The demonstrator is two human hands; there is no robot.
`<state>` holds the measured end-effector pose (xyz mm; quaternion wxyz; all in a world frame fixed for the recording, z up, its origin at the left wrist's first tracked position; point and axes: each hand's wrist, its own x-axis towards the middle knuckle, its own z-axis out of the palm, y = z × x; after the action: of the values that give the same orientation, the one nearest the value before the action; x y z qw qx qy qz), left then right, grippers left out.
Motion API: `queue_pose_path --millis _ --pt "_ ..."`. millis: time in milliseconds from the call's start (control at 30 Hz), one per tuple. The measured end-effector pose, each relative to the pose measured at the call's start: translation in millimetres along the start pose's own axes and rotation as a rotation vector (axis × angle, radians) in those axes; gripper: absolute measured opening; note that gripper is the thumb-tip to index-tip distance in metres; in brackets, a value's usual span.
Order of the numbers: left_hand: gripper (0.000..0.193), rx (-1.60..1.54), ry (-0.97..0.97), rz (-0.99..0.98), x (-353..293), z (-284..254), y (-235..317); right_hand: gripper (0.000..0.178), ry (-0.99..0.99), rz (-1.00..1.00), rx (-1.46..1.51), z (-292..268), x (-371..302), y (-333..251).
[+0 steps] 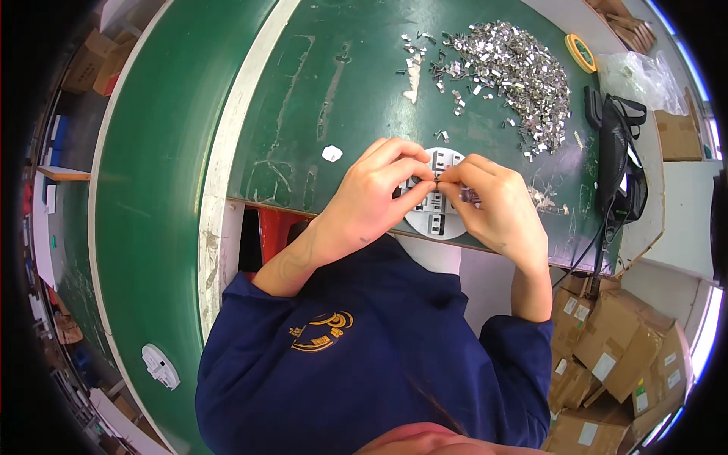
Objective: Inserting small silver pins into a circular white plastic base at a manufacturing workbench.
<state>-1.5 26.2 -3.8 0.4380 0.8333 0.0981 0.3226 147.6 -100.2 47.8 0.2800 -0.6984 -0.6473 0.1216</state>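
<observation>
A round white plastic piece [453,225] with black slotted blocks on it rests near the front edge of the green table [303,144]. My left hand [379,186] comes over it from the left, thumb and forefinger pinched together above its middle. From the right, my right hand [497,205] pinches at the same spot, its fingertips almost meeting those of the left. Whatever sits between the fingertips is too small and covered to name. Beyond the hands lies a large heap of small shiny metal clips [523,83], with a few strays around it.
At the right edge lie a black bag [623,163] with a cord, a clear plastic bag [644,80] and a yellow ring-shaped roll [581,53]. A white scrap [332,153] is left of my hands. Another white device [161,366] sits on the left green surface. Cardboard boxes [618,334] fill the lower right.
</observation>
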Motion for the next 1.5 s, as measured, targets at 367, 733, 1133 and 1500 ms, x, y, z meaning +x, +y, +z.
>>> queue_pose_path --millis 367,733,1133,1500 --pt "0.027 -0.120 -0.102 -0.068 2 -10 -4 0.013 0.048 0.022 0.112 -3 5 1" --pt "0.109 0.192 -0.325 0.051 4 -7 0 0.054 0.483 -0.111 1.193 17 11 -10" --pt "0.106 0.171 -0.324 0.049 2 -8 -1 0.052 0.646 0.016 0.779 45 16 -17" --pt "0.105 0.188 -0.219 -0.006 -4 -25 7 0.040 0.690 -0.187 1.121 8 3 -6"
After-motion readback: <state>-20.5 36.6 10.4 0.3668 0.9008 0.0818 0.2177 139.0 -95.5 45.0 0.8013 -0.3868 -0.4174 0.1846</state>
